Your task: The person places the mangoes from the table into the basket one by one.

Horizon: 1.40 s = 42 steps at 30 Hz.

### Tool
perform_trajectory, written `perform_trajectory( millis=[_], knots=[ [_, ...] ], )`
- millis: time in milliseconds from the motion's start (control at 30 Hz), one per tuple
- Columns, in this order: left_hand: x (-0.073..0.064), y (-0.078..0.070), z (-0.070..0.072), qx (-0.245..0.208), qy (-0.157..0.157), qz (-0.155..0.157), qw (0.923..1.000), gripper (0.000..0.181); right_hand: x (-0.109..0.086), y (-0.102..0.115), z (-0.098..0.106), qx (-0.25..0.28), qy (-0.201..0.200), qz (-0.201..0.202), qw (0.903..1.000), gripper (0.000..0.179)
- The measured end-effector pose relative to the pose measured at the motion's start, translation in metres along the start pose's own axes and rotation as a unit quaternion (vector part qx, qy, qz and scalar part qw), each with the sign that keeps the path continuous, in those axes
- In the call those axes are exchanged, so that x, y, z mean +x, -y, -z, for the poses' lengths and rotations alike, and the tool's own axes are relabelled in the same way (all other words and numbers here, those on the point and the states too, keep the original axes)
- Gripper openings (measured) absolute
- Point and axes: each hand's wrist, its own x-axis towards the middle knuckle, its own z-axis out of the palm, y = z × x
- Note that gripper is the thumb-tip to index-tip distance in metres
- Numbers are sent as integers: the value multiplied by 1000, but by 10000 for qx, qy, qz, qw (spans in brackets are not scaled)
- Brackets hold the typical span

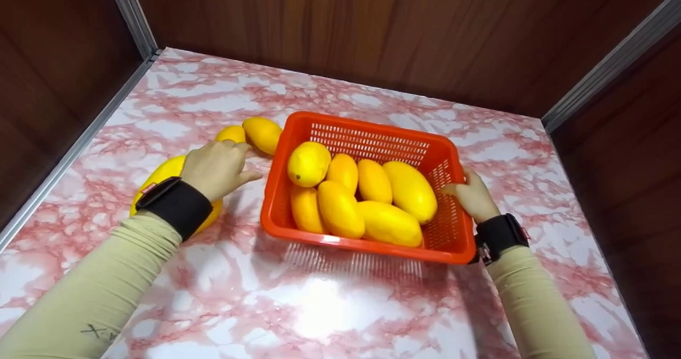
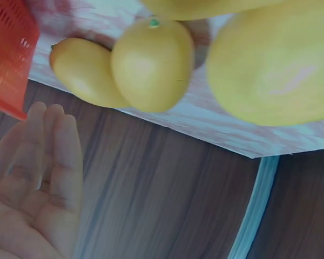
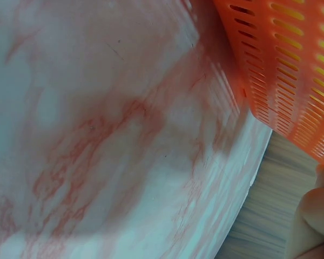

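An orange-red plastic basket [image 1: 367, 247] with slotted walls holds several yellow mangoes [image 1: 340, 210] and a rounder yellow fruit [image 1: 309, 164]. My right hand [image 1: 475, 195] grips the basket's right rim, thumb over the inside and fingers outside, partly hidden. My left hand [image 1: 219, 168] hovers left of the basket, holding nothing. In the left wrist view its fingers [image 2: 65, 151] are extended, the tips close to the basket's edge. Beyond that hand lie two smaller yellow fruits, one oval [image 1: 263, 134] and one partly covered [image 1: 231, 134]. A large yellow fruit [image 1: 165, 174] shows beneath the left wrist.
The table top [image 1: 223, 316] has a red and white marbled pattern. Dark wood panels [image 1: 340, 29] stand at the back and both sides, with metal corner strips [image 1: 133, 18]. Both wrists wear black bands [image 1: 175, 207] over pale sleeves.
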Motion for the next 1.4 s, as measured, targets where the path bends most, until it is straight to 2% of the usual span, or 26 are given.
perform_trajectory(
  millis=[267, 567, 767, 900, 1133, 1400],
  knots=[
    [-17, 18, -6, 111, 62, 220, 9997, 34, 0, 1, 1, -82, 1, -10, 10000, 65],
    [-26, 26, -16, 422, 680, 750, 9940, 43, 1, -3, 0, -73, -47, 19, 10000, 63],
    [-33, 30, -18, 716, 930, 924, 9888, 53, 2, -4, 0, -31, -49, 4, 10000, 65],
    [-37, 30, -19, 719, 1053, 1027, 9865, 54, 1, -3, 1, -38, -38, -3, 10000, 64],
    [-38, 29, -22, 657, 1204, 1091, 9845, 55, 0, -2, 0, -30, -27, -15, 10000, 63],
    [-35, 26, -21, 738, 1369, 1001, 9827, 61, -3, 2, 0, -27, -31, -101, 9999, 63]
  ],
)
